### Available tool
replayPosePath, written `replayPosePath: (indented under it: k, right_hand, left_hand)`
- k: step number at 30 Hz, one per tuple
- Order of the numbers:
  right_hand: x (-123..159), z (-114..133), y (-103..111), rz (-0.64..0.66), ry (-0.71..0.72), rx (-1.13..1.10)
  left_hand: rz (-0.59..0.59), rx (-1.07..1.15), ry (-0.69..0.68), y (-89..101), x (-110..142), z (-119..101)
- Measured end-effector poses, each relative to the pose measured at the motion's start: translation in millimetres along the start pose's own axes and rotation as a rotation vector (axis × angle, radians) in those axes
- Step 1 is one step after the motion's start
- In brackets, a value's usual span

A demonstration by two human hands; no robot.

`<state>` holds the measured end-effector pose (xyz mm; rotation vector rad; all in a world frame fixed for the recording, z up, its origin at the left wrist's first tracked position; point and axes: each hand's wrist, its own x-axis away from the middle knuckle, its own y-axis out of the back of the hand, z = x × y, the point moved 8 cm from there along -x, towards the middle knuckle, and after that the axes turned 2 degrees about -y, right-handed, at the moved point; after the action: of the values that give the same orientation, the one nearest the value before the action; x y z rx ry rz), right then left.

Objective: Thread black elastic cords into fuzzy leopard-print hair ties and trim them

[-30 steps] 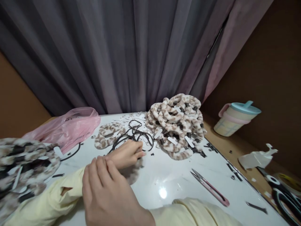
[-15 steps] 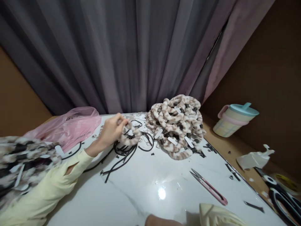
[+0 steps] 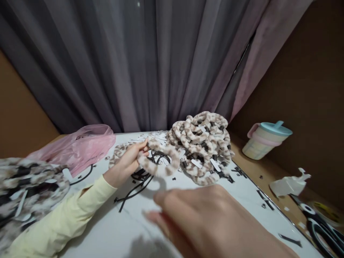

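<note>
My left hand point(image 3: 126, 163) pinches one end of a fuzzy leopard-print headband point(image 3: 161, 163) and holds it just above the white table point(image 3: 126, 229). Below it lie tangled black bands point(image 3: 139, 179). My right hand point(image 3: 204, 218) is close to the camera at the lower middle, blurred, its fingers pointing left toward the headband without touching it. A heap of the same fuzzy headbands point(image 3: 202, 145) sits just right of the held one.
A pink plastic bag point(image 3: 80, 145) lies at the back left, another fuzzy pile point(image 3: 24, 190) at the far left. A pastel cup with a blue lid point(image 3: 266, 138), crumpled paper point(image 3: 288, 184) and black scissors point(image 3: 325, 227) are on the wooden ledge at right. Grey curtain behind.
My left hand has lifted a fuzzy headband and drawn it slightly toward me. My right hand has come up from the bottom edge and now covers the pink snips.
</note>
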<state>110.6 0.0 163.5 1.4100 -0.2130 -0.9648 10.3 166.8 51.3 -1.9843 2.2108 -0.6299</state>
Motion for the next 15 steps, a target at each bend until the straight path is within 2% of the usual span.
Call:
replayPosePath:
  k: [2, 4, 6, 9, 13, 15]
  right_hand:
    - [-20, -26, 1, -0.035, -0.173, 0.042]
    - [-32, -50, -10, 0.004, -0.319, 0.093]
    - [-39, -65, -29, 0.093, -0.380, 0.043]
    - [-45, -77, -52, 0.168, -0.444, -0.160]
    - [-53, -86, -75, 0.156, -0.529, -0.471]
    - [-57, -90, -92, 0.141, -0.591, -0.711]
  left_hand:
    - [-0.030, -0.016, -0.065, 0.0, 9, 6]
    - [-0.022, -0.152, -0.205, -2.9, 20, 1]
    - [-0.014, -0.234, -0.293, -5.2, 28, -5]
    - [-0.020, -0.262, -0.338, -3.9, 31, -13]
    - [-0.063, -0.227, -0.378, 3.7, 26, -24]
    - [-0.090, -0.212, -0.401, 7.5, 25, -28]
